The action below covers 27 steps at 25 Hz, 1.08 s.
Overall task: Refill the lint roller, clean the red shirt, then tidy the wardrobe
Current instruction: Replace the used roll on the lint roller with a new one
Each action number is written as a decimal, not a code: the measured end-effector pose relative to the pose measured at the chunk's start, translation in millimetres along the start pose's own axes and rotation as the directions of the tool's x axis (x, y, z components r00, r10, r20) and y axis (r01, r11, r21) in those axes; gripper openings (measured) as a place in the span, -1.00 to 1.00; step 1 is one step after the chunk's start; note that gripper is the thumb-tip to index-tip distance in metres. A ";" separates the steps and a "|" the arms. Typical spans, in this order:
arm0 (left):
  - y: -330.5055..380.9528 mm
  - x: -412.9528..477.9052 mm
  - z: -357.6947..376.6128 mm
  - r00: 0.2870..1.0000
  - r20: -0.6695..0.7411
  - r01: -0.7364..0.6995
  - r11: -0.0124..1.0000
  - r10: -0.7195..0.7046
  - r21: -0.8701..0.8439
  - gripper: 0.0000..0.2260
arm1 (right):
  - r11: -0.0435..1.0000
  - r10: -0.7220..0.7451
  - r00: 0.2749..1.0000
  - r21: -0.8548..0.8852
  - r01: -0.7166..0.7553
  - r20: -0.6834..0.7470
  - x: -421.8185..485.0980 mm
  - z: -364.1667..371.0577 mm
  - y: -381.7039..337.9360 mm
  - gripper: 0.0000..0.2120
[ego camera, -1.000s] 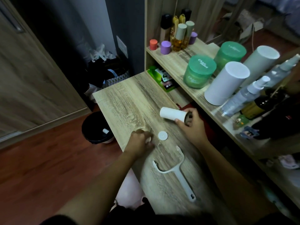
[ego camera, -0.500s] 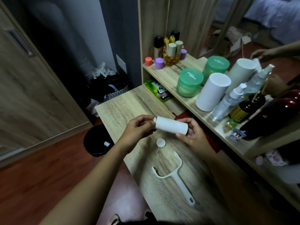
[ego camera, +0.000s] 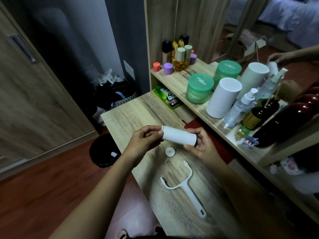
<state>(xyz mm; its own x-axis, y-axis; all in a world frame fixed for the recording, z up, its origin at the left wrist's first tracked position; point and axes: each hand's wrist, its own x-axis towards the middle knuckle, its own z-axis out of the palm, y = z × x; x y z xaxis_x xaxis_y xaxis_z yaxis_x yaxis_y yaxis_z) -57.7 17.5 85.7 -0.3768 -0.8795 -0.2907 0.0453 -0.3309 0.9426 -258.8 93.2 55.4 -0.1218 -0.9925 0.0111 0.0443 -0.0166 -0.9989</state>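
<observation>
Nearest the person, the white lint roller handle (ego camera: 189,194) is seen lying flat on the counter (ego camera: 131,114). Its grip end is turned toward the body and its open fork away, toward the hands. Just beyond the fork a small round white end cap (ego camera: 170,151) is laid flat. Above that, clear of the counter, the white refill roll (ego camera: 179,135) is held between both hands, with its long axis running left to right and dipping slightly to the right. Its left end is pinched by the curled fingers of the left hand (ego camera: 143,140). Its right end is gripped by the right hand (ego camera: 202,144), fingers wrapped round it. The handle thus lies below and nearer than the roll, and the right hand is judged closer to the fork. Farther off, a green jar (ego camera: 200,88) and a white canister (ego camera: 222,97) are stood on the shelf (ego camera: 179,78).
</observation>
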 end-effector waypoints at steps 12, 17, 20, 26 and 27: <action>-14.0 -5.1 -18.4 0.984 -0.108 -0.113 0.968 0.139 0.224 -0.86 | 0.993 0.018 0.998 -0.114 -0.011 0.062 10.6 19.4 12.3 -0.44; -1.0 -10.1 -26.7 0.924 -0.283 -0.179 0.945 0.257 0.275 -0.89 | 0.629 0.150 0.980 -0.777 0.007 0.131 32.7 10.9 63.7 -0.30; 13.3 -15.3 -32.5 0.916 -0.275 -0.196 0.924 0.292 0.328 -0.87 | 0.468 0.198 0.958 -0.879 0.092 0.206 37.6 25.6 88.1 -0.44; 16.3 -26.0 -36.6 0.918 -0.268 -0.195 0.922 0.291 0.334 -0.85 | 0.381 0.190 0.962 -0.918 0.113 0.197 47.3 36.9 94.9 -0.66; 14.5 -25.5 -39.4 0.917 -0.287 -0.178 0.930 0.275 0.323 -0.85 | 0.498 0.148 0.979 -0.866 0.049 0.140 45.2 37.9 87.9 -0.69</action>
<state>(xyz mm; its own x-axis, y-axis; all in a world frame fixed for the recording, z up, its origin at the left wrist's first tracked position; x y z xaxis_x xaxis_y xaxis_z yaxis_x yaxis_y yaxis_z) -11.0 21.6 100.3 -0.0673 -0.9962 -0.0547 -0.1898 -0.0410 0.9810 -222.8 42.3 -30.2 0.0260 -0.9911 -0.1304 -0.8425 0.0485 -0.5366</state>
